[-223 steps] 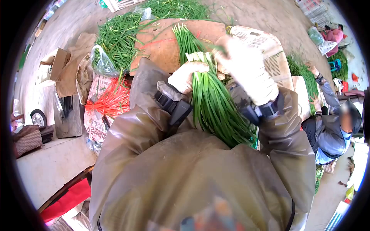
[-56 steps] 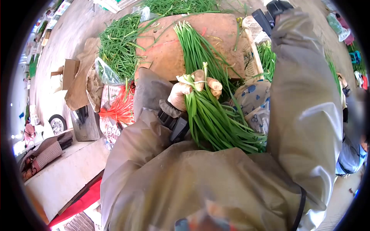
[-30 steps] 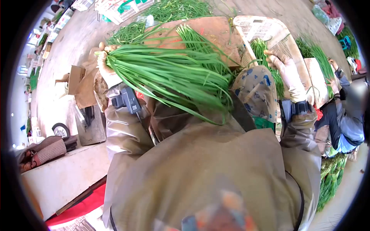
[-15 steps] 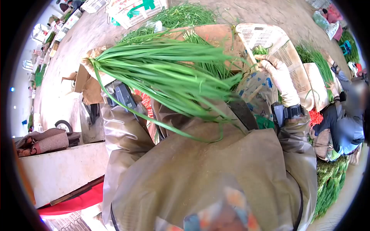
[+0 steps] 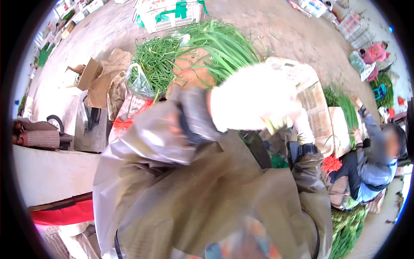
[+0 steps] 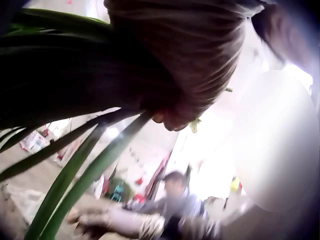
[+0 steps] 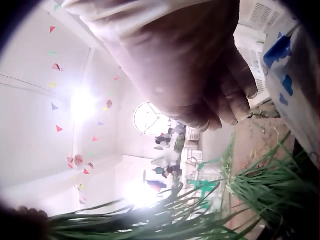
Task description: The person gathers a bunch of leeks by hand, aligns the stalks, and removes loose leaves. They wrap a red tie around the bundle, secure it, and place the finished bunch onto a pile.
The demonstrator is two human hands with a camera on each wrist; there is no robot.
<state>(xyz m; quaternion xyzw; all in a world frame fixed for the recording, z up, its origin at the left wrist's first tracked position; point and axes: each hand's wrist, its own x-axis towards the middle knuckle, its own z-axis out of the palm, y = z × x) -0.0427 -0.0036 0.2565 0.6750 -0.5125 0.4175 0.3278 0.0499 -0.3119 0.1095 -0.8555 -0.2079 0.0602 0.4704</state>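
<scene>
My gloved left hand [image 5: 254,99] reaches across in front of my body and grips a bunch of garlic chives [image 5: 230,49], leaves pointing away from me. In the left wrist view, the fingers wrap round the chives [image 6: 65,75] near the stem ends. Behind it on the right, my gloved right hand [image 5: 304,128] is partly covered in the head view. The right wrist view shows that hand [image 7: 175,60] with loosely bent fingers and nothing in them. More chives [image 7: 280,185] lie on a brown board [image 7: 265,140] below it.
A pale slatted crate [image 5: 312,97] stands at the right, and a white crate with green tape [image 5: 174,19] farther off. Loose chives [image 5: 157,60] are heaped beyond the board. Red ties [image 5: 123,123] lie at left. Another person [image 5: 375,151] sits at right.
My left hand swung the chives from my lap out left, then across to the right, turning the leaves away from me. My right hand left the bunch, reached toward the crate and came back nearer.
</scene>
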